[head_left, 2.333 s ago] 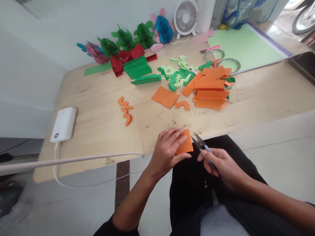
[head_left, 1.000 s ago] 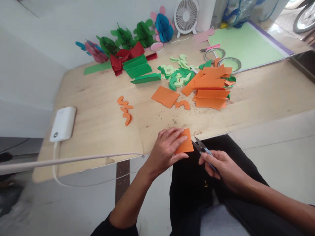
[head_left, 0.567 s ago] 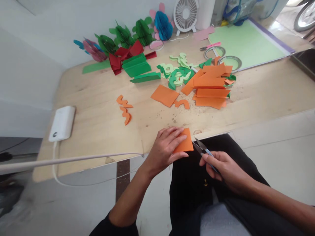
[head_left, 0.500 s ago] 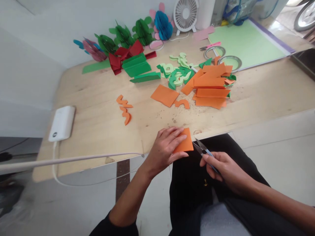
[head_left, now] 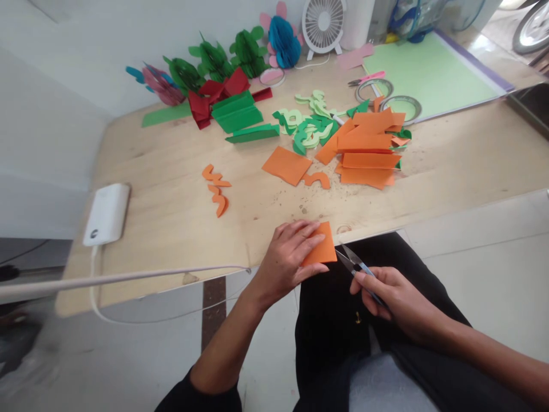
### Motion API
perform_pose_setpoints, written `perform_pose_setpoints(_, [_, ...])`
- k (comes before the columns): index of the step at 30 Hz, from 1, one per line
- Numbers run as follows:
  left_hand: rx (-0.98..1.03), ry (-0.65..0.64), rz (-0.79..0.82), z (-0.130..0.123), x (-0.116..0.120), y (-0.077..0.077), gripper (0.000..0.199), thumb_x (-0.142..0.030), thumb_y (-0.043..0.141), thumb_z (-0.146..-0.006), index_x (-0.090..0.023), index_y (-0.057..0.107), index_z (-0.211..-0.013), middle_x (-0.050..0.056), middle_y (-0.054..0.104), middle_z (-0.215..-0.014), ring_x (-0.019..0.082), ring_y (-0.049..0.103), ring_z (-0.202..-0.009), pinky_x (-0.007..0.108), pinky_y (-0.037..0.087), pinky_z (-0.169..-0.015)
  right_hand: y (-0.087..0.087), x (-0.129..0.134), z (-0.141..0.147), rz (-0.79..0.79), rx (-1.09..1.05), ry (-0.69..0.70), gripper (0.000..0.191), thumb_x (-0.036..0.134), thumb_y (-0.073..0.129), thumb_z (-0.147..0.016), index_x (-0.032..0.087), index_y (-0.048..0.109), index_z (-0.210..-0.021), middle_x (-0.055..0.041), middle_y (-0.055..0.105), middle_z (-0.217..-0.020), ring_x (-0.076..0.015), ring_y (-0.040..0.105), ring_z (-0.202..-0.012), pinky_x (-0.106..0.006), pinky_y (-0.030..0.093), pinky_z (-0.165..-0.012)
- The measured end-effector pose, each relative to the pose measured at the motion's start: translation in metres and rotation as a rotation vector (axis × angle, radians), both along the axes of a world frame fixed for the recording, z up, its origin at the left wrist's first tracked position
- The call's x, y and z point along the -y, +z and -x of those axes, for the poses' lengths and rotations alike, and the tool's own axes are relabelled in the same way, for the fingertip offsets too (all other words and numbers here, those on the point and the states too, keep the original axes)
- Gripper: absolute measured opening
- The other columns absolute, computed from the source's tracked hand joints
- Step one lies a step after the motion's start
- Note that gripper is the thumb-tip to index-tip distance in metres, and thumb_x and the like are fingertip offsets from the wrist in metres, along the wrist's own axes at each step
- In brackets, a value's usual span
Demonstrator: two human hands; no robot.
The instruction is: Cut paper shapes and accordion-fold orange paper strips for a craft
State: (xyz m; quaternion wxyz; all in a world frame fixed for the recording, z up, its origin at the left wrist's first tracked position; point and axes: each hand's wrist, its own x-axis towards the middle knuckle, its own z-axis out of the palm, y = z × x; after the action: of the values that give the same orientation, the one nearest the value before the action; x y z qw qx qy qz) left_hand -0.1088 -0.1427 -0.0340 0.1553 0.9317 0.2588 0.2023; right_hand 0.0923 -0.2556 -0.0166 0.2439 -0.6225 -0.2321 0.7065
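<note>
At the table's front edge my left hand (head_left: 295, 249) grips a folded piece of orange paper (head_left: 325, 247), fingers on top and thumb below. Just right of it, my right hand (head_left: 380, 289) is closed around thread snips (head_left: 358, 266). Their two pointed blades are apart, with the tips close to the paper's right edge. Beyond my hands lie a flat orange paper square (head_left: 287, 166) and a curved orange cutout (head_left: 317, 180). To the left are several wavy orange cutouts (head_left: 218, 191).
Folded orange papers (head_left: 366, 151), green cutouts (head_left: 315, 131) and folded green paper (head_left: 238, 111) lie farther back. Honeycomb paper shapes (head_left: 249, 54) and a white fan (head_left: 323, 26) stand by the wall. A white power bank (head_left: 107, 214) with its cable sits at left.
Almost nothing differs. My right hand with the snips has shifted very slightly, and the view has moved a little. My left hand keeps its hold on the orange paper.
</note>
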Motion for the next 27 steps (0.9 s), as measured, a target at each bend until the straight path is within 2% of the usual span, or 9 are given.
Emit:
perform_pose_setpoints(13, [0.000, 0.004, 0.005, 0.000, 0.001, 0.000, 0.048, -0.052, 0.057, -0.086, -0.015, 0.061, -0.116, 0.015, 0.062, -0.128, 0.028, 0.051, -0.122, 0.046, 0.040, -0.100, -0.002, 0.002, 0.000, 0.015, 0.004, 0.015, 0.041, 0.056, 0.052, -0.079, 0.016, 0.061, -0.073, 0.0051, 0.046, -0.043, -0.0052, 0.031, -0.037, -0.022, 0.018, -0.041])
perform_pose_setpoints(20, [-0.042, 0.007, 0.003, 0.000, 0.004, 0.001, 0.050, -0.050, 0.055, -0.087, -0.014, 0.058, -0.122, 0.015, 0.059, -0.132, 0.028, 0.048, -0.126, 0.045, 0.038, -0.102, -0.003, -0.011, 0.005, -0.049, 0.007, -0.016, 0.038, 0.052, 0.053, -0.080, 0.016, 0.061, -0.072, 0.0052, 0.046, -0.044, -0.0049, 0.031, -0.037, -0.021, 0.019, -0.041])
perform_pose_setpoints(24, [-0.128, 0.014, -0.061, -0.001, 0.010, -0.003, 0.050, -0.043, 0.054, -0.090, -0.015, 0.052, -0.131, 0.015, 0.054, -0.137, 0.030, 0.046, -0.127, 0.047, 0.036, -0.102, -0.004, -0.023, 0.011, -0.086, 0.023, -0.081, 0.035, 0.050, 0.054, -0.080, 0.017, 0.061, -0.072, 0.0051, 0.046, -0.044, -0.0056, 0.033, -0.039, -0.021, 0.021, -0.041])
perform_pose_setpoints(27, [-0.172, 0.040, -0.166, -0.004, 0.016, -0.008, 0.047, -0.030, 0.047, -0.093, -0.012, 0.047, -0.136, 0.017, 0.051, -0.140, 0.032, 0.045, -0.128, 0.048, 0.035, -0.101, -0.006, -0.030, 0.015, -0.111, 0.022, -0.118, 0.035, 0.050, 0.055, -0.080, 0.017, 0.060, -0.071, 0.0051, 0.046, -0.044, -0.0058, 0.032, -0.039, -0.021, 0.022, -0.040])
